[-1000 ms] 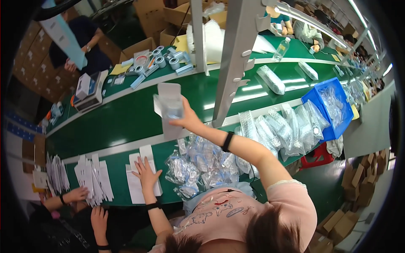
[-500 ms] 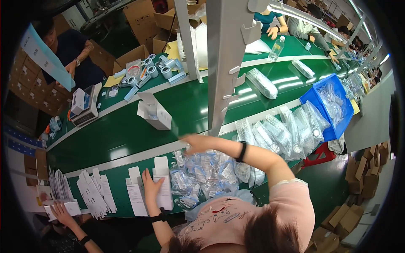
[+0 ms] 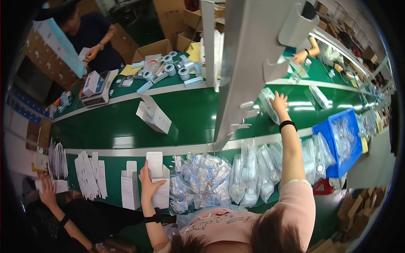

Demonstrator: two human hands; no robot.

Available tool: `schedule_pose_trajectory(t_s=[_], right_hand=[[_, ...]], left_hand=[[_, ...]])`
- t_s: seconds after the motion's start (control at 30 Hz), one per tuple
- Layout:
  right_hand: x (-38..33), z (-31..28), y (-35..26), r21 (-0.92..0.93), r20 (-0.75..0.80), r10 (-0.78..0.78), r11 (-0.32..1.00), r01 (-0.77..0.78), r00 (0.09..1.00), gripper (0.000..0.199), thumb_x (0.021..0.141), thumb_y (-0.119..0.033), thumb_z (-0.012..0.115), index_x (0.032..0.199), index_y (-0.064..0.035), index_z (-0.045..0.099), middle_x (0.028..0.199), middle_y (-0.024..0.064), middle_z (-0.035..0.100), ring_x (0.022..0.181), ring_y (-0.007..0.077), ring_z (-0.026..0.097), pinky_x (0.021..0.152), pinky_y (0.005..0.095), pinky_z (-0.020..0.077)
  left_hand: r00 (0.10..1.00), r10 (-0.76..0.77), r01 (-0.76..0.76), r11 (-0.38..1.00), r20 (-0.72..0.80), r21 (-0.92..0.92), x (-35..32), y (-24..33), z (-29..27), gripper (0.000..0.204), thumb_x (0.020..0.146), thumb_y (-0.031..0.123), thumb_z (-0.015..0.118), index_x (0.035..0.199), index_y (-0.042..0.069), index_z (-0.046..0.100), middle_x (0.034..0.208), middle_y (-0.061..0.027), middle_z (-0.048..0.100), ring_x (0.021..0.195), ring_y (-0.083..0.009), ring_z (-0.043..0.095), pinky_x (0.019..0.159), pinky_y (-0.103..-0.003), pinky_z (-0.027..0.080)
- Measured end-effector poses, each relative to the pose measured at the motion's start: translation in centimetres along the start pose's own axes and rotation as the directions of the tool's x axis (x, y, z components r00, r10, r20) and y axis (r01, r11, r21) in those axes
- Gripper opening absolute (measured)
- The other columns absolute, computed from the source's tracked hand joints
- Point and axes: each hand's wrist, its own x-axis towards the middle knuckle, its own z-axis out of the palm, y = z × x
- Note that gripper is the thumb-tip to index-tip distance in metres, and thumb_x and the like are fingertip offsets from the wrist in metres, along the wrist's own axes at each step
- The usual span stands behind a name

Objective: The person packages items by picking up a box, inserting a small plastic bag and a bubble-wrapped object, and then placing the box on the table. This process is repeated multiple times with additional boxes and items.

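1. Right hand [image 3: 279,102]: fingers spread, held over the bubble-wrapped package [image 3: 265,103], which lies on the green belt [image 3: 192,116] beyond the grey post [image 3: 237,69]. Whether the fingertips touch the wrap cannot be told.
2. Handling of the package: probably light, cushioned outside and firmer within; the glossy film may slip. A grip across the narrow width, near the middle, seems surest.
3. Left hand [image 3: 149,184]: partly curled at the nearer white carton [image 3: 162,196], thumb across its front, fingers along its left edge; firmness of grip cannot be judged. The carton is on the green bench, flap raised.
4. Handling of the carton: likely light, thin card, stiff along its edges but easily dented; best held by the side walls below the flap.
5. Containers: a second white carton [image 3: 130,192], flap also raised, is just left of the first; its interior is hidden. The open carton [image 3: 160,120] on the belt contains pale items [image 3: 149,112], not clearly identifiable. The tilted blue bin [image 3: 326,127] holds clear plastic bags [image 3: 343,133].
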Motion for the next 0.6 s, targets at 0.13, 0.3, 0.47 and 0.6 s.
schedule_pose_trajectory(t_s=[0.13, 0.3, 0.47, 0.6], right_hand=[[0.0, 4.0, -1.0, -0.042, 0.133, 0.074, 0.997, -0.069, 0.988, 0.070, 0.071, -0.028, 0.060, 0.131, -0.0166, 0.026, 0.118, 0.0209, 0.044, 0.099, 0.0416, 0.048, 0.082, 0.0557, 0.0369], [-4.4, -1.9, -5.0, 0.313, 0.321, 0.029, 0.940, -0.135, 0.947, 0.082, 0.063, -0.011, 0.062, 0.133, -0.0162, 0.020, 0.111, 0.0206, 0.048, 0.101, 0.0377, 0.050, 0.083, 0.0458, 0.0402], [-11.8, -10.6, -5.9, 0.989, 0.142, -0.212, 0.071, -0.130, 0.967, 0.082, 0.060, 0.001, 0.057, 0.132, -0.0142, 0.020, 0.109, 0.0149, 0.049, 0.099, 0.0319, 0.051, 0.080, 0.0380, 0.0447], [-21.2, -17.4, -7.4, 0.542, 0.335, -0.305, -0.711, -0.447, 0.892, 0.067, 0.064, 0.003, 0.054, 0.126, -0.0088, 0.031, 0.113, 0.0142, 0.047, 0.099, 0.0262, 0.051, 0.080, 0.0377, 0.0466]], left_hand=[[0.973, 0.109, -0.095, 0.992, -0.205, 0.078, -1.6, 3.0, -1.0, 0.087, 0.046, 0.010, 0.079, 0.122, 0.014, 0.038, 0.121, -0.0166, 0.035, 0.110, -0.0317, 0.037, 0.092, -0.039, 0.034], [0.941, 0.253, -0.251, 0.967, -0.226, 0.036, -2.4, 6.4, -1.0, 0.070, 0.046, 0.010, 0.079, 0.107, 0.011, 0.044, 0.121, -0.0174, 0.033, 0.110, -0.0342, 0.038, 0.090, -0.040, 0.035], [0.881, 0.414, -0.424, 0.906, -0.229, 0.004, -1.8, 6.9, 1.3, 0.061, 0.051, 0.012, 0.078, 0.099, 0.008, 0.040, 0.125, -0.0199, 0.032, 0.110, -0.0372, 0.039, 0.090, -0.040, 0.035], [0.861, 0.465, -0.496, 0.858, -0.208, -0.133, -1.7, 7.5, 3.3, 0.062, 0.054, 0.014, 0.078, 0.096, 0.007, 0.033, 0.130, -0.0224, 0.028, 0.112, -0.0388, 0.037, 0.090, -0.041, 0.035]])
